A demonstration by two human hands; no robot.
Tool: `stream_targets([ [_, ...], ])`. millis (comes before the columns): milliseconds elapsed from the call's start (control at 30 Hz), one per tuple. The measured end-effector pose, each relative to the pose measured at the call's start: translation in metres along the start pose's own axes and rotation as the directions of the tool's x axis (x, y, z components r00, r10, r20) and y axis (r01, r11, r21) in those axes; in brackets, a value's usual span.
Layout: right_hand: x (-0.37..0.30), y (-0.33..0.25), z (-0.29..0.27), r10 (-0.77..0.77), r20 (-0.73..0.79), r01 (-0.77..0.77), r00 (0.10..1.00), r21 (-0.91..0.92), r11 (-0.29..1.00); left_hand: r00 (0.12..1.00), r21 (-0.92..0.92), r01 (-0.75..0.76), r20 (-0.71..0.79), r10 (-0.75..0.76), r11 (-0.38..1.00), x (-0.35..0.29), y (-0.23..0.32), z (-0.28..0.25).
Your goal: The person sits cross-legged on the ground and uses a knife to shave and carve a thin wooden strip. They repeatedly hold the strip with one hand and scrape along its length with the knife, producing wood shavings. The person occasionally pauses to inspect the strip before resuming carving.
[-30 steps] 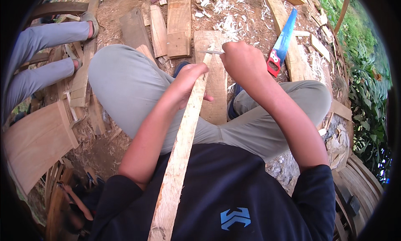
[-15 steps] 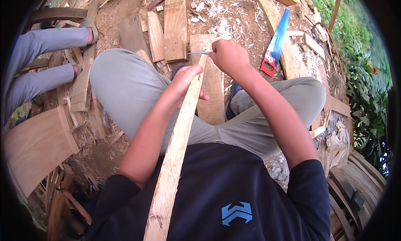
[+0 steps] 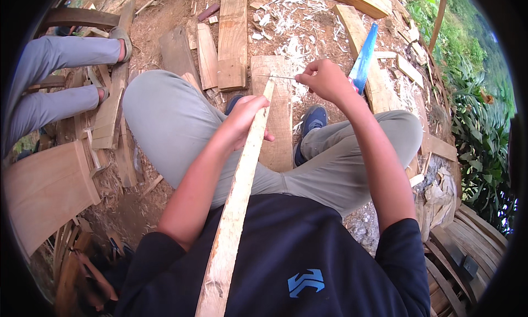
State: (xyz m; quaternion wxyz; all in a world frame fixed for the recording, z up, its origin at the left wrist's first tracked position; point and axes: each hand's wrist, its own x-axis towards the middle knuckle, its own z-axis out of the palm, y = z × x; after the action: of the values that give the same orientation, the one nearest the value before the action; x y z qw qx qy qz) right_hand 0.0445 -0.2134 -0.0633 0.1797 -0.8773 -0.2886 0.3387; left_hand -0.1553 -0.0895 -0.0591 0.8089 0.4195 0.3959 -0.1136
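Observation:
A long, narrow strip of pale wood (image 3: 231,229) slants from against my dark shirt out past my knees. My left hand (image 3: 245,119) is closed round it near the far end, thumb along the top. Just right of that end, my right hand (image 3: 328,80) grips a knife (image 3: 280,77) whose handle is hidden in the fingers. Its thin blade appears edge-on, pointing left across the wood's tip; whether they touch I cannot tell. Beneath the tip a flat board (image 3: 273,105) lies on the ground between my feet.
A blue-bladed saw (image 3: 365,56) leans on a plank (image 3: 379,83) beyond my right wrist, its handle mostly hidden. Wood shavings (image 3: 291,23) litter the ground ahead. Boards (image 3: 232,36) lie farther off. Another person's legs (image 3: 71,56) reach in at left, near a wide panel (image 3: 49,179).
My right hand has moved right and slightly nearer, drawing the knife rightward at the wood's tip. My left hand keeps its hold. The view has shifted a little, and my right shoe shows more.

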Motion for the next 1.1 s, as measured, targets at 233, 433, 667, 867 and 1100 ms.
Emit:
stream_targets([
  [233,-0.023,-0.025,0.004,-0.114,-0.08,0.096,0.99,-0.204,0.974,1.0,0.012,0.006,-0.006,-0.005,1.0,0.0,0.003,-0.002],
  [433,-0.012,-0.053,0.03,-0.205,-0.097,0.154,0.974,-0.378,0.913,1.0,0.0,0.005,-0.012,-0.005,1.0,0.004,0.005,-0.002],
  [667,-0.002,-0.046,0.037,-0.238,-0.101,0.179,0.966,-0.402,0.898,0.999,-0.036,0.015,-0.034,-0.016,0.999,0.008,0.002,-0.004],
  [867,-0.004,-0.034,0.052,-0.168,-0.149,0.112,0.974,-0.326,0.939,0.999,-0.026,0.023,-0.049,-0.024,0.999,0.009,0.002,-0.003],
  [1100,0.009,-0.017,0.042,0.01,-0.12,-0.027,0.993,-0.143,0.989,1.0,-0.038,0.014,0.005,-0.014,0.999,0.005,-0.001,-0.001],
])
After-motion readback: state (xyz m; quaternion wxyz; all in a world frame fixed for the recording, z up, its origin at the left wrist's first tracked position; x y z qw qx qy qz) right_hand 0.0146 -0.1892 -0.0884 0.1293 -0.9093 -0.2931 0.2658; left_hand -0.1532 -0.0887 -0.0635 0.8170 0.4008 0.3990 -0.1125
